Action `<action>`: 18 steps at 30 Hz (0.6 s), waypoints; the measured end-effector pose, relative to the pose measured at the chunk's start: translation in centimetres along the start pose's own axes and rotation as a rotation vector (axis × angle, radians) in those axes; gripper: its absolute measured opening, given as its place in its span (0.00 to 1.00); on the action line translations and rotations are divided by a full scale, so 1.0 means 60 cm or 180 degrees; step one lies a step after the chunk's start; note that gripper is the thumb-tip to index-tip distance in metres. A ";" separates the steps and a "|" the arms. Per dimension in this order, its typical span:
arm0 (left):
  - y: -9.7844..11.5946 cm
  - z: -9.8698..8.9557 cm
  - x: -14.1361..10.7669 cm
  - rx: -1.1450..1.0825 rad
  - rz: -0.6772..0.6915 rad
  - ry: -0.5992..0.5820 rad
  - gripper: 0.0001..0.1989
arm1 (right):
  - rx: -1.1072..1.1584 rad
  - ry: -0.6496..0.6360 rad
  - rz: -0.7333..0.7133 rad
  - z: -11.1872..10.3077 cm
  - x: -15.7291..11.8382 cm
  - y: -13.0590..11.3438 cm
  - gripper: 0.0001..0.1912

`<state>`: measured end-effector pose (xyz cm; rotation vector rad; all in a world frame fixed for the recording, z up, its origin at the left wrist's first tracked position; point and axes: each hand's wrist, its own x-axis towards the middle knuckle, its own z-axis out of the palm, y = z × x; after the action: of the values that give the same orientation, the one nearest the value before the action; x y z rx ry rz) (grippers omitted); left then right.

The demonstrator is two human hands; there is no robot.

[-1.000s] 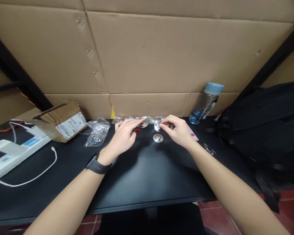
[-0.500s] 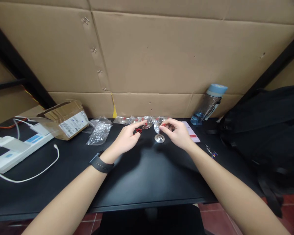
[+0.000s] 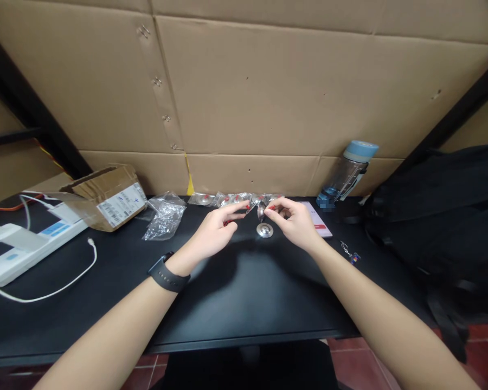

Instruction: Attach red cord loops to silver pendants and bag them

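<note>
My left hand (image 3: 215,227) grips a small silver cymbal (image 3: 250,208) by a red cord, the disc tilted nearly edge-on at the fingertips. Some red cord shows under its fingers. Between thumb and fingers, my right hand (image 3: 290,219) pinches another small cymbal (image 3: 261,212), held upright, with a bit of red at its back. The two held discs face each other with a narrow gap between them. Just below, a third round metal disc (image 3: 264,230) with a raised centre lies flat on the black table.
Several bagged cymbals (image 3: 236,200) line the back by the cardboard wall. Crumpled plastic (image 3: 165,216), an open carton (image 3: 114,200) and a power strip (image 3: 36,244) are on the left. To the right are a bottle (image 3: 345,176), a phone-like slab (image 3: 319,222), a keychain (image 3: 352,253) and a black bag (image 3: 439,227).
The left-hand cymbal has come up off the table and tilted toward the right hand. The right-hand cymbal has turned from facing me to nearly edge-on.
</note>
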<state>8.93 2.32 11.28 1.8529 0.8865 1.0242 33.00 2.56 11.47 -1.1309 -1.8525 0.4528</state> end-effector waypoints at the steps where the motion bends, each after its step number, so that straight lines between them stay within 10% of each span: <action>1: 0.001 0.004 -0.001 -0.0053 -0.0025 -0.0021 0.37 | 0.0029 -0.0015 -0.0005 0.003 -0.001 0.001 0.11; 18: -0.009 0.046 -0.006 -0.1013 -0.0494 -0.0096 0.34 | 0.0921 -0.0156 0.0060 0.044 -0.019 0.003 0.11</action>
<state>11.14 1.38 9.80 1.5064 0.7855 0.9755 31.11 2.03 9.38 -0.9482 -1.7512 0.7393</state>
